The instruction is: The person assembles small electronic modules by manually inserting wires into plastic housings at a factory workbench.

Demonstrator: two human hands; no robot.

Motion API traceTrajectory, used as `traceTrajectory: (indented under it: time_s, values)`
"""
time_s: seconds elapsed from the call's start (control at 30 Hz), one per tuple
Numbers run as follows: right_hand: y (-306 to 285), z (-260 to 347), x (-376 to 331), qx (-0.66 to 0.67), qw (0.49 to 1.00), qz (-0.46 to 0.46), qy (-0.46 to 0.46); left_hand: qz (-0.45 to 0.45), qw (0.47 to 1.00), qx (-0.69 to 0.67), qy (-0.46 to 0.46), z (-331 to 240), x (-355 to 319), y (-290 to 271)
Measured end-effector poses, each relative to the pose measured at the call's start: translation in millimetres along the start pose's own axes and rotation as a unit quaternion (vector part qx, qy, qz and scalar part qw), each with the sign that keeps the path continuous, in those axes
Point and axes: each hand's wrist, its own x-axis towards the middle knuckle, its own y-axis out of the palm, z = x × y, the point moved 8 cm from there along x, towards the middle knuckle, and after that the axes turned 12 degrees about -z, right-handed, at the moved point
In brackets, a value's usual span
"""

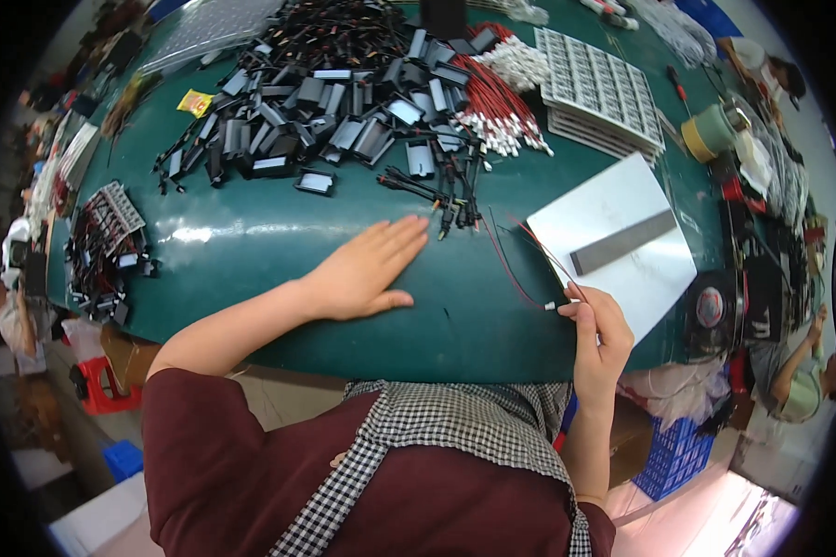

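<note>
My left hand (367, 269) lies flat on the green table top (279, 223), fingers stretched toward a small cluster of black cable ends (450, 200). It holds nothing. Between thumb and fingers, my right hand (604, 325) pinches a thin red-and-black wire lead (508, 267). A small white connector (550, 305) sticks out just left of the fingertips, and the wires loop up and away from it. Close beyond this hand is a pale, shiny flat plate (646, 288) with a dark grey bar (624, 241) lying across it.
Black plastic housings with cables (344, 102) form a large heap at the far side. Right of it lie red wires with white connectors (502, 102) and stacked white trays (604, 88). A tape roll (706, 135) stands at the right; another black heap (107, 260) sits far left.
</note>
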Motion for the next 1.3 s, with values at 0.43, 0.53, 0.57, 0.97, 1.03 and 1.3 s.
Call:
traceTrajectory:
  time_s: [0.43,0.53,0.57,0.97,1.03,1.3]
  values:
    - [-47.1,35.9,0.1,0.034,0.998,-0.043,0.019,0.091,0.774,-0.568,0.265,-209.7,54.9,23.9]
    - [-40.3,19.4,-3.9,0.068,0.989,0.006,0.135,-0.047,0.897,-0.417,0.140,-121.7,74.4,-11.2]
    - [-29.5,15.2,-5.6,0.069,0.987,0.027,0.146,-0.151,0.923,-0.338,0.103,-82.4,75.7,-25.4]
    - [120.5,21.1,-14.0,-0.221,0.933,0.233,-0.163,-0.151,0.987,-0.048,0.028,82.7,80.7,-53.0]
    - [129.1,22.6,-13.1,-0.232,0.928,0.241,-0.163,-0.172,0.985,-0.023,0.025,77.7,80.1,-60.7]
    - [146.5,2.9,-28.1,-0.152,0.960,0.053,-0.227,-0.226,0.923,-0.216,0.225,-70.0,118.6,-86.9]
